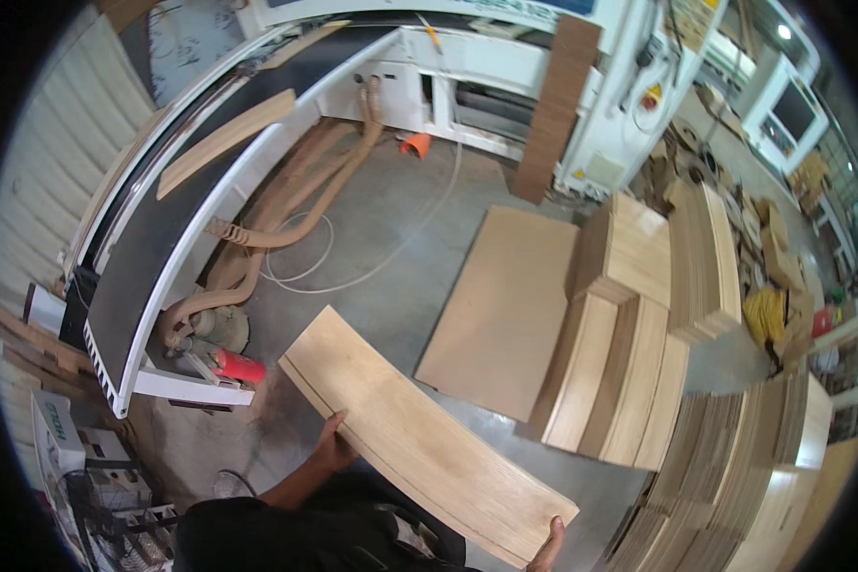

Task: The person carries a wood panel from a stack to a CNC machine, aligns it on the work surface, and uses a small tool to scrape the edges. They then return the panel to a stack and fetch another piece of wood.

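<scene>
Currently I carry one long wooden panel between both hands, above the concrete floor. Its long axis runs diagonally: the far end points up and to my left, the near end down and to my right. The broad face is turned upward.

Left of my left hand, a black conveyor belt with a white frame carries a loose wood strip. Tan dust hoses run beneath it, and a red cylinder sits at its near end.

My left hand is closed on the panel's left long edge, near the middle of its length; the panel extends past it at both ends. My right hand clasps the near end corner, fingers wrapped up over the edge, so nearly the whole panel lies up and left of that hand.

Beyond the panel, a flat sheet lies on the floor. Right of my right hand stand stacks of similar panels, and further stacks beside them.
</scene>
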`<state>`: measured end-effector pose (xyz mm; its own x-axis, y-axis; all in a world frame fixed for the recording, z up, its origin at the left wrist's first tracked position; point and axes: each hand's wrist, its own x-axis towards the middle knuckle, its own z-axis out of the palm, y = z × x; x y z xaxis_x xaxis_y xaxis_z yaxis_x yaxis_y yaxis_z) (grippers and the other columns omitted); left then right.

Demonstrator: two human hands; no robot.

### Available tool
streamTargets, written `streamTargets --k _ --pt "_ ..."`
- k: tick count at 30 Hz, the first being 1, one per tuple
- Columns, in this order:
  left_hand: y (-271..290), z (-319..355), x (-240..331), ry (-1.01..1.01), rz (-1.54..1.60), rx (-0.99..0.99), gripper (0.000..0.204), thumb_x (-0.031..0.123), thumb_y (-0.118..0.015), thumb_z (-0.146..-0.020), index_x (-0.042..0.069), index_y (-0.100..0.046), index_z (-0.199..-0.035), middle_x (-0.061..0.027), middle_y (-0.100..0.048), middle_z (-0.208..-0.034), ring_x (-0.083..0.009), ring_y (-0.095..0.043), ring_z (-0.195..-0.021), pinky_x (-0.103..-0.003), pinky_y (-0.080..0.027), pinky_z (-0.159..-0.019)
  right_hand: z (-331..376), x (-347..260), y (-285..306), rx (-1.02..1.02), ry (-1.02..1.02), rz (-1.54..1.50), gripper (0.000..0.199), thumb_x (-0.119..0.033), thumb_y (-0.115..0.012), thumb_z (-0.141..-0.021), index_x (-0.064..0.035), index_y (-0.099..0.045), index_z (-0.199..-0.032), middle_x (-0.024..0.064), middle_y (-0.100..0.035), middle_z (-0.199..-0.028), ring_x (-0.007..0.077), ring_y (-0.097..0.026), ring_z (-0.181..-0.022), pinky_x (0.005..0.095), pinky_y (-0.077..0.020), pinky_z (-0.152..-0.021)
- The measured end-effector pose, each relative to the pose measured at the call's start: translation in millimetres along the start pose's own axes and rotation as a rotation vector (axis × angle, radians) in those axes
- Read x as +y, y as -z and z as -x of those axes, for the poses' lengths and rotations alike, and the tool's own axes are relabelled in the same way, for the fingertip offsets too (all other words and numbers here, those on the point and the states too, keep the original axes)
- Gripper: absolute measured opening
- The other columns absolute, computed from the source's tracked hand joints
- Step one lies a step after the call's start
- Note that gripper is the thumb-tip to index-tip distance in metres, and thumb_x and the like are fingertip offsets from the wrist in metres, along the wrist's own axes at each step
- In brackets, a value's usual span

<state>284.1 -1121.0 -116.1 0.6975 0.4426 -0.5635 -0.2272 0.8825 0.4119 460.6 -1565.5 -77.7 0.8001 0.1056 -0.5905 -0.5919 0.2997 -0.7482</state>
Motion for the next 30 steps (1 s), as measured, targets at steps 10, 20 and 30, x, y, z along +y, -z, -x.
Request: streamTargets --k 10,20,30 --pt "44.6 25.4 204.3 -0.256 0.104 -0.109 0.069 0.040 -0.050 -0.101 0.002 -0.029 -0.155 -0.0168 -0.042 -0.153 -0.0282 -0.042 -0.141 -0.041 -0.030 -0.121 -23.0 62.5 -217.3 -0.328 -0.097 0.011 0.071 -0.050 -0.061 -0.094 -0.0018 -0.048 -0.144 0.0148 -0.058 -0.139 0.0311 -0.059 -0.122 0.0432 -0.0476 -0.106" --pt "-0.8 -121.6 339.4 -0.384 0.036 -0.168 0.075 0.037 -0.056 -0.098 -0.001 -0.028 -0.155 -0.0159 -0.040 -0.155 -0.0301 -0.038 -0.144 -0.043 -0.026 -0.123 -99.0 55.4 -402.1 -0.391 -0.084 0.001 0.073 -0.055 -0.058 -0.094 -0.0041 -0.048 -0.146 0.0139 -0.056 -0.141 0.0291 -0.054 -0.128 0.0425 -0.0419 -0.109" --pt "-135.8 -333.8 418.7 -0.277 0.003 -0.100 0.054 0.026 -0.055 -0.102 -0.001 -0.041 -0.146 -0.0118 -0.054 -0.143 -0.0230 -0.054 -0.129 -0.040 -0.039 -0.115 -251.9 -36.8 -555.0 -0.145 -0.032 0.199 0.093 -0.068 -0.058 -0.090 -0.0044 -0.037 -0.154 0.0126 -0.040 -0.155 0.0280 -0.036 -0.142 0.0427 -0.0251 -0.118"
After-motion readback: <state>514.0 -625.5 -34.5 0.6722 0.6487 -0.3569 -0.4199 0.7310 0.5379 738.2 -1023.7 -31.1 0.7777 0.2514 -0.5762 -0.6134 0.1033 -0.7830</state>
